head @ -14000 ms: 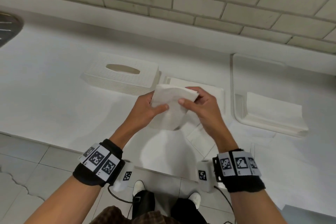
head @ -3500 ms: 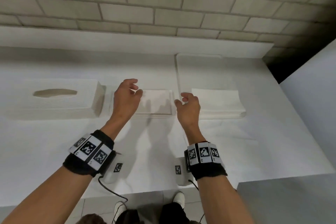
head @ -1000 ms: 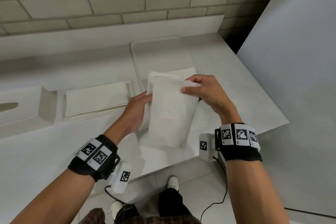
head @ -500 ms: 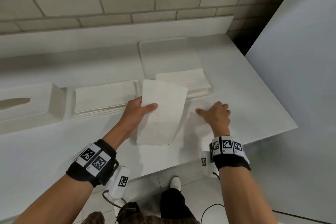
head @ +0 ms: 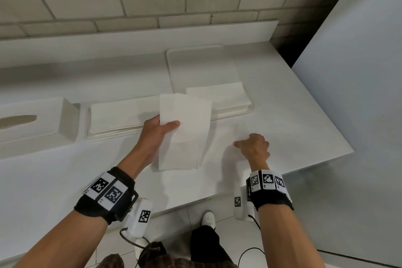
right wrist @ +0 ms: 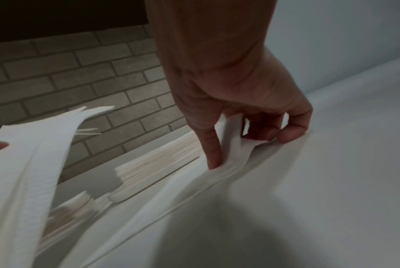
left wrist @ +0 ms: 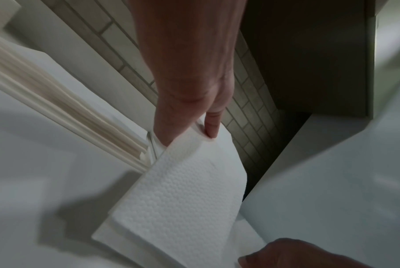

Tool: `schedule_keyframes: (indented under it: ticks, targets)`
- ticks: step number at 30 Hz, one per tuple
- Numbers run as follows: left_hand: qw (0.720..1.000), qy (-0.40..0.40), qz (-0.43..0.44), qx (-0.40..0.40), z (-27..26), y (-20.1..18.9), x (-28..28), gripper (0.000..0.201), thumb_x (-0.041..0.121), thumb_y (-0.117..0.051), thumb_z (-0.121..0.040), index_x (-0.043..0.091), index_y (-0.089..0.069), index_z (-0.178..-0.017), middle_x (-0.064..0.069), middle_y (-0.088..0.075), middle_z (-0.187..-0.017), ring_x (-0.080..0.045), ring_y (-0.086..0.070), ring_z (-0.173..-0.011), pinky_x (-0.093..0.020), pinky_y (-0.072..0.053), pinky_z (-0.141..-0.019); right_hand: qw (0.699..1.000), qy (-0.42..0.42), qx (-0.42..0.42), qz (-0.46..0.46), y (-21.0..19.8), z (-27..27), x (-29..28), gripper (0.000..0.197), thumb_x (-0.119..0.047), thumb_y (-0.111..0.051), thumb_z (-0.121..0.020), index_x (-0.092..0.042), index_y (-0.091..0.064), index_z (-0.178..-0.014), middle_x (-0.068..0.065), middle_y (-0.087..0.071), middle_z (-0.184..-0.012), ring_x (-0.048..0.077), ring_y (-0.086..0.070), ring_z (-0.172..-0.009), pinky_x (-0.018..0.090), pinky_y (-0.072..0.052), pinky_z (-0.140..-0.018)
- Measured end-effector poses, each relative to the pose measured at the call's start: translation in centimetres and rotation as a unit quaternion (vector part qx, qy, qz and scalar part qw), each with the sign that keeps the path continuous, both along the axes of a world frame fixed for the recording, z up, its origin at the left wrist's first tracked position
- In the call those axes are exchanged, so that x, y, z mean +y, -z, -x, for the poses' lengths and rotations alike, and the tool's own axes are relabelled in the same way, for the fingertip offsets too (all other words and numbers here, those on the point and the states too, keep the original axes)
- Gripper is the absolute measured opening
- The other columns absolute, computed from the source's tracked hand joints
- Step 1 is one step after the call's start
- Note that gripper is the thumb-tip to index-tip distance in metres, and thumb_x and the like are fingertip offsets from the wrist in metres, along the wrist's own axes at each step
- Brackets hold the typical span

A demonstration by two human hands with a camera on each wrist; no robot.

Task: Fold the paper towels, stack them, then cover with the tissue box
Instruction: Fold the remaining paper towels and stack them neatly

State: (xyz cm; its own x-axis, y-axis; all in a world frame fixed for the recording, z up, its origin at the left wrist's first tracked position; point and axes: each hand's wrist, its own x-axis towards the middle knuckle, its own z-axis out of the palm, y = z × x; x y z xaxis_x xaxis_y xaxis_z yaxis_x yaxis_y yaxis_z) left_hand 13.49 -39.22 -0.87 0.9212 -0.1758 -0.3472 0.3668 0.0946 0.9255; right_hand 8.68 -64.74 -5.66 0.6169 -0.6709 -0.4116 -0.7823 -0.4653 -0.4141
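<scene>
My left hand [head: 168, 124] pinches a white folded paper towel [head: 185, 137] near its top left edge, thumb on the front, holding it just above the counter; the embossed towel [left wrist: 185, 195] hangs under the fingers [left wrist: 208, 125]. My right hand [head: 250, 144] is down on the counter to the right, where thumb and fingers [right wrist: 214, 154] pinch up the edge of another white sheet [right wrist: 235, 145] lying flat. A stack of folded towels [head: 121, 115] lies left of the held towel. The white tissue box [head: 32, 124] stands at the far left.
A shallow white tray [head: 202, 67] behind my hands holds a pile of paper towels [head: 217, 95] at its front end. A brick wall runs along the back. The counter ends at the right, next to a grey panel [head: 352, 72].
A second ago both hands held the towel up. My right hand has let go and dropped to the counter, where it now pinches a flat sheet. My left hand lowered the towel slightly.
</scene>
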Motion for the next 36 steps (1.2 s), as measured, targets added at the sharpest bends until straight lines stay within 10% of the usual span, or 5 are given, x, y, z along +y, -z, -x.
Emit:
schedule_keyframes:
  ticks: [9,15,19,28,36]
  targets:
    - [0.998,-0.064,0.001,-0.011,-0.5,-0.2,0.4,0.015,0.011,-0.063,-0.090,0.021,-0.069,-0.100,0.000,-0.074,-0.103,-0.022,-0.070,-0.096,-0.036,-0.053,-0.087,0.933,-0.114,-0.303,-0.158,-8.9,0.1,0.6,0.021,0.001,-0.072,-0.074,-0.010,-0.064,-0.089,0.001,-0.063,-0.080,0.020,-0.058,-0.074,0.025,-0.044,-0.059]
    - [0.998,-0.052,-0.025,-0.031,-1.1,-1.3,-0.1,0.016,0.010,-0.061,-0.090,0.014,-0.070,-0.103,-0.002,-0.073,-0.100,-0.022,-0.069,-0.090,-0.032,-0.054,-0.078,0.854,-0.321,-0.238,-0.334,-16.2,-0.1,4.1,0.026,-0.001,-0.082,-0.069,-0.016,-0.071,-0.087,-0.007,-0.069,-0.076,0.010,-0.064,-0.068,0.020,-0.050,-0.061]
    - [0.997,0.045,-0.043,-0.045,-0.2,-2.3,-0.6,0.019,0.007,-0.054,-0.091,0.008,-0.072,-0.097,-0.008,-0.071,-0.089,-0.023,-0.066,-0.077,-0.032,-0.052,-0.066,0.862,-0.356,-0.210,-0.294,-15.5,-2.3,6.9,0.025,-0.001,-0.081,-0.070,-0.022,-0.069,-0.080,-0.012,-0.066,-0.071,0.006,-0.062,-0.065,0.020,-0.048,-0.061]
    - [0.976,0.101,0.177,0.073,0.7,-2.6,0.0,0.053,0.047,-0.037,-0.098,0.012,-0.057,-0.131,-0.012,-0.067,-0.125,-0.029,-0.064,-0.115,-0.036,-0.055,-0.087,0.908,-0.270,-0.279,-0.160,-11.9,-4.3,8.3,0.044,-0.008,-0.077,-0.074,-0.016,-0.061,-0.115,-0.010,-0.058,-0.091,0.007,-0.055,-0.075,0.007,-0.041,-0.056]
    - [0.990,-0.004,0.140,0.013,-0.7,-2.2,0.4,0.035,0.014,-0.059,-0.093,0.004,-0.060,-0.126,-0.014,-0.068,-0.123,-0.031,-0.065,-0.112,-0.043,-0.054,-0.090,0.874,-0.063,-0.275,-0.397,-10.8,-2.9,7.1,0.077,-0.029,-0.077,-0.081,-0.016,-0.036,-0.145,0.002,-0.058,-0.130,0.017,-0.062,-0.109,0.027,-0.053,-0.080]
